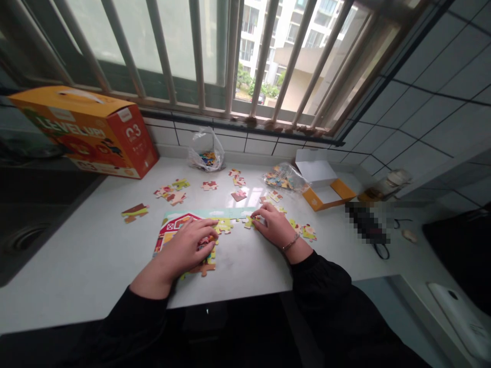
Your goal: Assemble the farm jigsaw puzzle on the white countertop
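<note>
A partly joined jigsaw puzzle (173, 225) with a red barn lies flat on the counter, a pale blue strip along its top edge. My left hand (190, 243) rests over its middle, fingers apart, hiding part of the picture. Just right of those fingertips is a yellow-green section (224, 225) of the puzzle. At the right end of the blue strip, my right hand (273, 225) has thumb and fingers closed on a yellow-green puzzle piece (248, 222). Loose puzzle pieces (308, 232) lie beside the right wrist, partly hidden.
Several loose pieces (174, 196) are scattered behind the puzzle. Two clear plastic bags of pieces, one upright (207, 153) and one lying flat (286, 178), are near the wall. An orange carton (130, 138) stands left; an opened small box (326, 194) sits right, near a glass jar (395, 181).
</note>
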